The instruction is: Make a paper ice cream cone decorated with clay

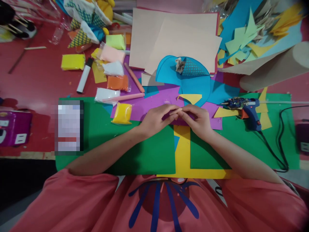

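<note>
My left hand [156,117] and my right hand [198,120] meet at the fingertips above purple paper [154,103]. Between them is a small, pale peach piece [175,111], thin and slightly long, pinched by the fingers of both. Its material is too small to make out. Just beyond my fingers lies a yellow paper scrap [193,98]. Farther back, rounded blue paper shapes [169,72] carry a small blue cone [195,67] with a dark grid pattern and crumpled brown paper at its wide end.
Left of my hands lie a yellow clay packet [122,113], other wrapped packets [118,83], a marker [84,75] and a phone [69,127]. A glue gun [251,109] with its cord rests at right on green sheets [241,145]. Beige sheets [149,35] and scraps [243,38] lie behind.
</note>
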Tool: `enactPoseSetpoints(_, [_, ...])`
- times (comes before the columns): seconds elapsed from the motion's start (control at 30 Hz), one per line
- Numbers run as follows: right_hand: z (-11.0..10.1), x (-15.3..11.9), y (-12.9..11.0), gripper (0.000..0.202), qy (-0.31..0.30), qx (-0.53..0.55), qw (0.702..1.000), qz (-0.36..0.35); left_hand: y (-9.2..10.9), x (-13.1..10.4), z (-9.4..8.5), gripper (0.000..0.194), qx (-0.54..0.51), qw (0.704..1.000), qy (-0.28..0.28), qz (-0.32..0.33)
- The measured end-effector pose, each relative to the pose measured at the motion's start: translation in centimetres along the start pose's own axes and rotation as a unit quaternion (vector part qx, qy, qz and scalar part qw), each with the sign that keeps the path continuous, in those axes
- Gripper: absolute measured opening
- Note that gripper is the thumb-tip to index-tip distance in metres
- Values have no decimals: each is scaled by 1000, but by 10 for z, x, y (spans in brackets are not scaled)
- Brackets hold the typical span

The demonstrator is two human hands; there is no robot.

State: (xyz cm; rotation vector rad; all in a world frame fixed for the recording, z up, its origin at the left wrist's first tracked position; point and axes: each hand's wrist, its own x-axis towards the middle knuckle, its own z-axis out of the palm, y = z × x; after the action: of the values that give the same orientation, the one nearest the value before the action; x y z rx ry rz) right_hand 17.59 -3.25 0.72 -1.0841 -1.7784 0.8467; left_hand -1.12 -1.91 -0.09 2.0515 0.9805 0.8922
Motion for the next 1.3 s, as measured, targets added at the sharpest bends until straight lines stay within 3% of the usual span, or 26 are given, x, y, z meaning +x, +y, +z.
enactPoseSetpoints(0.13, [2, 3, -2, 28, 27, 82, 993, 76, 2, 4, 1, 40, -127, 989, -21, -78])
enactPoseSetpoints(0.3, [1, 7, -2, 40, 8, 150, 981, 125, 0, 11, -1, 40, -318, 927, -85, -180])
enactPoseSetpoints(0.5, [0, 10, 2, 46, -45, 150, 976, 151, 1, 15, -4, 45, -380, 895, -117, -202])
enactPoseSetpoints(0.63, [-1, 8, -1, 48, -59, 92, 987, 121, 2, 15, -4, 45, -377, 897, -127, -193])
enactPoseSetpoints(0.73, [0, 6, -4, 47, -15, 81, 991, 108, 2, 14, -3, 46, -353, 904, -140, -195])
enactPoseSetpoints(0.83, [0, 6, -5, 46, 11, 124, 983, 138, 2, 14, -2, 48, -325, 914, -157, -187])
enactPoseSetpoints(0.9, [1, 6, -3, 45, 10, 166, 972, 165, 0, 15, -2, 48, -309, 923, -134, -187])
enactPoseSetpoints(0.97, [1, 6, -2, 44, -5, 182, 967, 177, -1, 14, -1, 47, -289, 938, -70, -179])
enactPoseSetpoints(1.1, [2, 5, -3, 47, -91, 157, 968, 175, -3, 12, 0, 41, -261, 955, 47, -129])
enactPoseSetpoints(1.23, [1, 4, -7, 53, -104, 107, 977, 154, 0, 9, 0, 33, -267, 959, 14, -97])
enactPoseSetpoints(1.3, [0, 4, -8, 53, -110, 131, 972, 162, 1, 9, 0, 31, -288, 953, -4, -98])
